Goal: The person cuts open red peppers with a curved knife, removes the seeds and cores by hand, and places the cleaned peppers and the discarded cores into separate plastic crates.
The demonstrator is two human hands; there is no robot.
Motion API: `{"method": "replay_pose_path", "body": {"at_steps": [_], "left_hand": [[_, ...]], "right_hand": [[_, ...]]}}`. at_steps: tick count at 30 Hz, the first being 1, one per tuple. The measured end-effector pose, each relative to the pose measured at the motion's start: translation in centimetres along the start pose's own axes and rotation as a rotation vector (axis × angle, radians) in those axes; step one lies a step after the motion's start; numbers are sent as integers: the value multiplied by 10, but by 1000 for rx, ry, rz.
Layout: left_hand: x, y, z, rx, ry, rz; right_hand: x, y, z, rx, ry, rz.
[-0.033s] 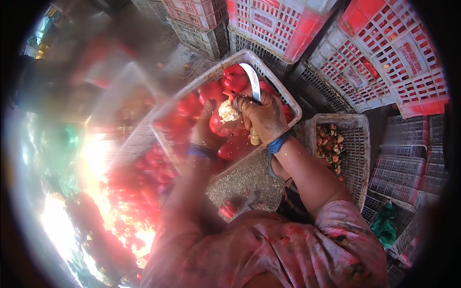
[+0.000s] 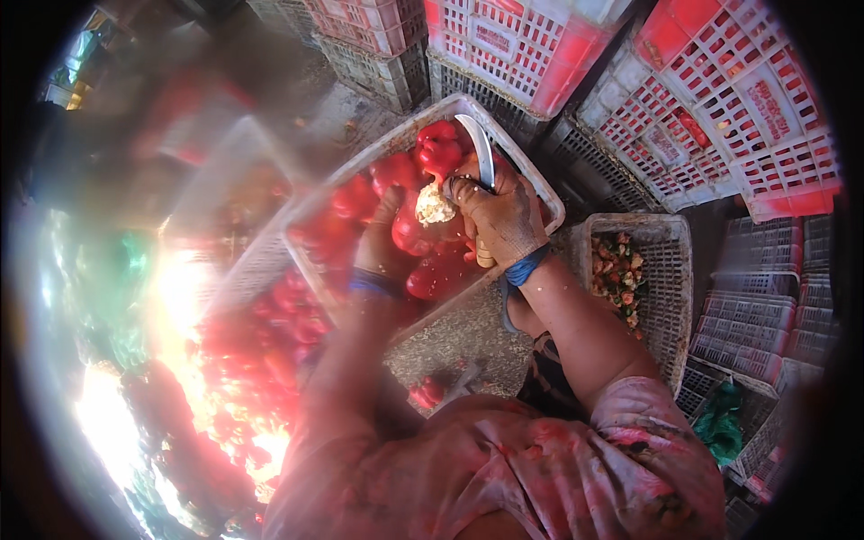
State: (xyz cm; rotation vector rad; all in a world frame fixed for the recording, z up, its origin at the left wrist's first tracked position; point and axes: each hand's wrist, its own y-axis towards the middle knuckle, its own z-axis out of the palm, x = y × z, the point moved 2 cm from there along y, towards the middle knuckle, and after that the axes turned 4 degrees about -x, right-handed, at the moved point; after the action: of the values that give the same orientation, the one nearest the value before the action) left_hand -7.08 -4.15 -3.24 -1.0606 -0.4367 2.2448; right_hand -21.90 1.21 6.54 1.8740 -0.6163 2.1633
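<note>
Gripping a curved knife point(image 2: 481, 148), the right hand point(image 2: 499, 216) points its blade away, upward.

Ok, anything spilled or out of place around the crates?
A red pepper lies loose on the ground below the white crate, outside any container. The view's left half is blurred by glare, so that side cannot be judged.

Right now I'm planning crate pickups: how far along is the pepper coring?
Done: cut cores and stems lie in the grey basket. In hand: the right hand works a curved knife at a red pepper that the left hand steadies. Left: many whole peppers in the white crate.
</note>
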Motion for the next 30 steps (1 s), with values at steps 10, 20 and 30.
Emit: {"method": "replay_pose_path", "body": {"at_steps": [10,20,30], "left_hand": [[30,77,50,-1,1069,283],[169,176,73,414,2200,170],[19,18,140,145,714,512]], "right_hand": [[37,21,-101,-259,601,-113],[17,48,-136,-480,-719,-633],[26,35,-105,-184,-909,-623]]}}
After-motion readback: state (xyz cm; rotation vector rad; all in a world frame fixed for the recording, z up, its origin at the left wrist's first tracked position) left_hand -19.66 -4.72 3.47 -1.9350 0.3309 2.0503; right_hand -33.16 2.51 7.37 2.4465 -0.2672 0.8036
